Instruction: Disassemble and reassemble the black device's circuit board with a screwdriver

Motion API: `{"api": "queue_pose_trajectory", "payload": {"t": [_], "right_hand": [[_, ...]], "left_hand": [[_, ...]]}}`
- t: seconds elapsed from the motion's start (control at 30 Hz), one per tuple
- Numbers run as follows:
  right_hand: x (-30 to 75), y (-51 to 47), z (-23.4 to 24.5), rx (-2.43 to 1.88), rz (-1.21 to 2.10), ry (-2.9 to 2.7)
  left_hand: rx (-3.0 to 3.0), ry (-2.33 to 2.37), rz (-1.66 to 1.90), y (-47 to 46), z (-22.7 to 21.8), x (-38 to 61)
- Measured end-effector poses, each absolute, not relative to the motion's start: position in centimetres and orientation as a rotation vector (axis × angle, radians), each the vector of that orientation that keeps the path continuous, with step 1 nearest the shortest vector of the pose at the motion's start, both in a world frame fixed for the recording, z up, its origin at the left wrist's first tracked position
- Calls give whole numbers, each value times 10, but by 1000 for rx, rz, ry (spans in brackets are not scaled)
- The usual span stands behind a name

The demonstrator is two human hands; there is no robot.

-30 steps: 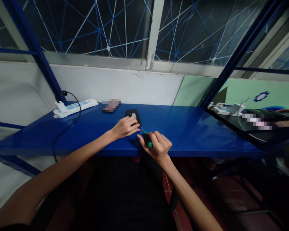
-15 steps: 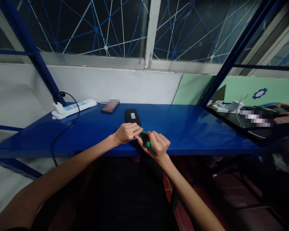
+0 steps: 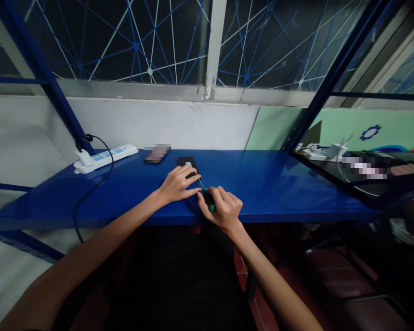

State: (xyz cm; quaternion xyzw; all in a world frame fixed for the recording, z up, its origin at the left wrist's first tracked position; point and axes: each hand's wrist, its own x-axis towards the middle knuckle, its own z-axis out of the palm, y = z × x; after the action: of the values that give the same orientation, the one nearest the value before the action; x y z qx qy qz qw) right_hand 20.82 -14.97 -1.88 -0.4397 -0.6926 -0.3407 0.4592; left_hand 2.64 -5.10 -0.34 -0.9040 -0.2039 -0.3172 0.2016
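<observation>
My right hand (image 3: 222,207) is wrapped round the green-and-black handle of a screwdriver (image 3: 210,202), near the front edge of the blue table. The thin metal shaft slants up and left from the handle, and its tip is hidden by my left hand. My left hand (image 3: 180,185) lies over a flat black box (image 3: 186,160), fingers stretched across its near part and thumb apart from them beside the shaft. Only the far end of the box, with a white label, shows past my fingers.
Left on the blue table (image 3: 269,179) lies a white power strip (image 3: 119,152) with a black cable (image 3: 101,180) hanging over the front edge. A blurred-out phone-like thing (image 3: 158,154) is beside it. At right, another person's hand (image 3: 409,170) is near a black surface with a white plug (image 3: 337,151).
My left hand has opened out and moved slightly up and left over the black box. The screwdriver's shaft now shows between the hands; my right hand keeps its hold.
</observation>
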Motion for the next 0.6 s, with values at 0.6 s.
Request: {"api": "queue_pose_trajectory", "payload": {"t": [0.6], "right_hand": [[218, -141, -20, -1366, -604, -1672]], "left_hand": [[-2721, -1136, -270, 9, -9, 20]]}}
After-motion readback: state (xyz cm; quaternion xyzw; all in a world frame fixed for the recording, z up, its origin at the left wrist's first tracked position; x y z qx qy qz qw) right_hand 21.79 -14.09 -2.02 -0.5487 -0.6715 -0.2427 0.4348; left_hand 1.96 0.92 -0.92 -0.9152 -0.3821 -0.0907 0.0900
